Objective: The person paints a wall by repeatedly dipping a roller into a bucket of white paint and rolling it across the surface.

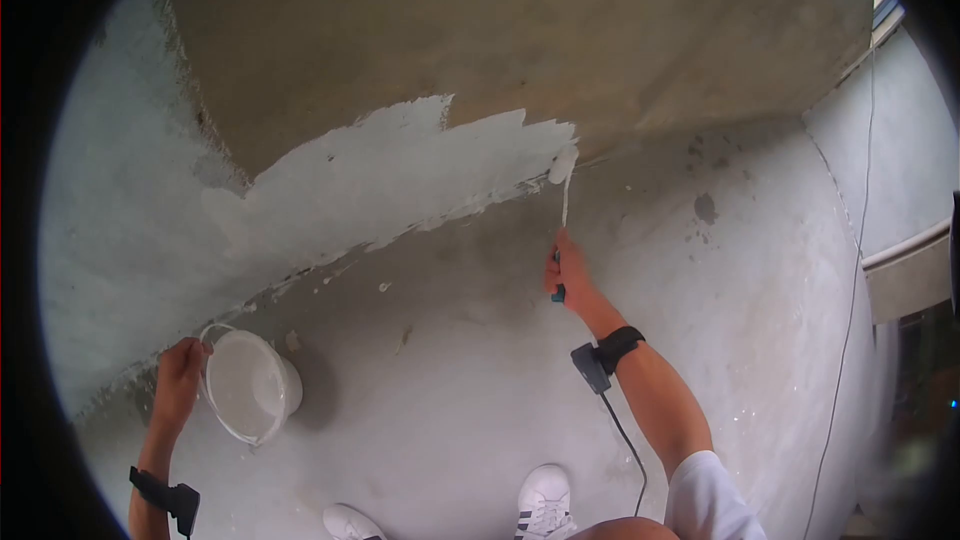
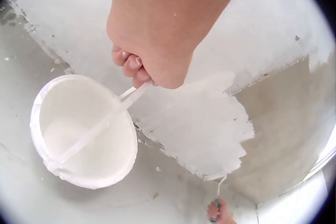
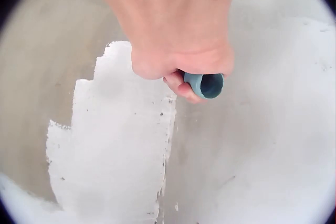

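Note:
My right hand [image 1: 568, 268] grips the teal handle [image 3: 203, 85] of a paint roller [image 1: 564, 164]. The roller's white head lies against the foot of the wall, at the right end of a fresh white painted patch [image 1: 400, 155]. In the right wrist view the roller head is hidden behind the hand. My left hand [image 1: 181, 372] holds the thin handle of a white bucket [image 1: 290, 385], fingers curled round it. In the left wrist view the bucket [image 2: 131, 145] hangs tilted below the fist, its inside coated in white.
Bare brown-grey wall [image 1: 520, 30] rises above the painted patch. The grey floor [image 1: 450, 360] carries paint drips and dark spots [image 1: 706, 208]. White shoes [image 1: 545, 500] stand at the bottom. A thin cable [image 1: 848, 340] runs down the right side, near a doorway.

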Demonstrator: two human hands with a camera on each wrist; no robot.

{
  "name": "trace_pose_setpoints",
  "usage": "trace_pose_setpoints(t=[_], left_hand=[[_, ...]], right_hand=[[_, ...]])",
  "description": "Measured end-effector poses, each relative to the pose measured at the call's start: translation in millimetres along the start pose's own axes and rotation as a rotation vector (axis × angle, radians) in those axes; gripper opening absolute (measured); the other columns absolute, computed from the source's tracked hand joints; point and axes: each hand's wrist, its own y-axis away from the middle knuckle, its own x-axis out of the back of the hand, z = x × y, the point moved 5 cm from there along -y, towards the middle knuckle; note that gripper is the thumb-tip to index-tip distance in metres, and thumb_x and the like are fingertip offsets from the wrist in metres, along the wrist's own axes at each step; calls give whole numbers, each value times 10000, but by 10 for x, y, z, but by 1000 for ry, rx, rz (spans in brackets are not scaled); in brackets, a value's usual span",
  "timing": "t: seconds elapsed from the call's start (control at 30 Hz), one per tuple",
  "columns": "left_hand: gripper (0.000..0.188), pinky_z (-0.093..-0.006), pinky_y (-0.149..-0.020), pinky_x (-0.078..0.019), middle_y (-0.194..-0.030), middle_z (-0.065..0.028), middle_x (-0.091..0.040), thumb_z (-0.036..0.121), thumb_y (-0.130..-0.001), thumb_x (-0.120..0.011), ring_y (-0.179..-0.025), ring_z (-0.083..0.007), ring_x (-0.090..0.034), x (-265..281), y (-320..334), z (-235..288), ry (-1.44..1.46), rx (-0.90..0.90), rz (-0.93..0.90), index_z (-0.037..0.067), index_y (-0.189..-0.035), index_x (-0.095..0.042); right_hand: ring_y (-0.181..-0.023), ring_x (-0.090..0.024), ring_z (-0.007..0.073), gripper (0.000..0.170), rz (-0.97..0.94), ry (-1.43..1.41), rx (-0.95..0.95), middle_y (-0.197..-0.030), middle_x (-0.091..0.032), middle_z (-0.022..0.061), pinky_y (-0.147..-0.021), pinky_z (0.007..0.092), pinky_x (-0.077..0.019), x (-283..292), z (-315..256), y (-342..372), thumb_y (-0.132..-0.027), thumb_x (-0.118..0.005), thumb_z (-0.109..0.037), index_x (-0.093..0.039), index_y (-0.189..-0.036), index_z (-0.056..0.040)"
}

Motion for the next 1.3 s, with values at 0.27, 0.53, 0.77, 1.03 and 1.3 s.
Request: trace_pose_setpoints(t=[0.27,0.53,0.77,1.03,1.3], left_hand=[[277,-286,-591,-419,-651,-29,-542,187,-1001,-492,-610,-106,-499,-28,-24,26,19,-19,0,-24,-907,-644],[273,-299,-597,-431,-665,-48,-564,176,-995,-492,-611,-119,-515,34,60,103,-3,-6,24,-32,-904,-644],[263,-300,-595,-433,-644,-52,-550,153,-986,-480,-609,-125,-523,40,155,66,21,-50,27,-39,-910,-643],[270,-302,-602,-438,-640,-53,-544,171,-988,-488,-616,-129,-528,43,128,36,34,-29,-3,-33,-921,-651],[253,-307,-607,-444,-641,-59,-549,172,-986,-493,-615,-141,-537,9,140,104,39,-47,-3,-8,-924,-659]], right_hand=[[-352,-339,95,410,-133,189,-4,-524,-352,-18,-323,293,-310,-778,454,708,-1009,-454,-493,-413,-829,-127],[-344,-318,87,471,-143,9,-97,-520,-349,-16,-328,274,-277,-984,210,1173,-988,-457,-559,-467,-893,-98],[-355,-313,115,471,148,-99,186,-516,-326,-17,-330,303,-309,-271,-583,406,-1001,-421,-534,-426,-806,-105],[-374,-356,139,461,29,-110,101,-545,-354,-4,-337,316,-354,-1066,-318,396,-1005,-405,-533,-403,-799,-120],[-382,-392,128,476,-357,332,-118,-538,-387,4,-350,313,-354,-2034,454,1517,-1028,-387,-490,-431,-764,-96]])
